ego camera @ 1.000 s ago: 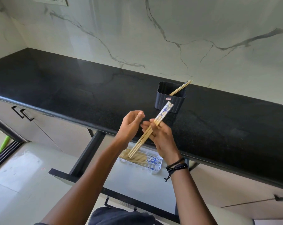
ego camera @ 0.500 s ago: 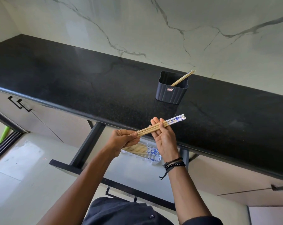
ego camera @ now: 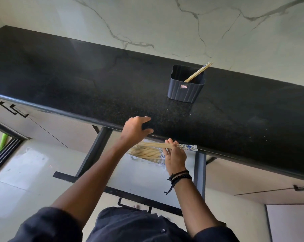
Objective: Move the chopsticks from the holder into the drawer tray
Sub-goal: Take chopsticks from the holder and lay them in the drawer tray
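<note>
A dark ribbed holder (ego camera: 185,88) stands on the black counter with a pair of chopsticks (ego camera: 198,72) leaning out of its far right corner. My right hand (ego camera: 174,154) pinches a pair of bamboo chopsticks with blue-and-white ends (ego camera: 172,146), held level over the open drawer just below the counter edge. Under them, several chopsticks (ego camera: 147,152) lie in a white tray (ego camera: 156,161) in the drawer. My left hand (ego camera: 134,128) hovers at the counter edge with loosely curled fingers and holds nothing.
The black counter (ego camera: 78,81) runs across the view under a marble wall. The open drawer (ego camera: 140,182) has dark side rails and a front handle. Cabinet handles (ego camera: 13,109) sit at the left, another at the right (ego camera: 303,187).
My left hand has let go of the chopsticks and risen to the counter edge. My right hand has lowered the pair towards the drawer tray and turned it level.
</note>
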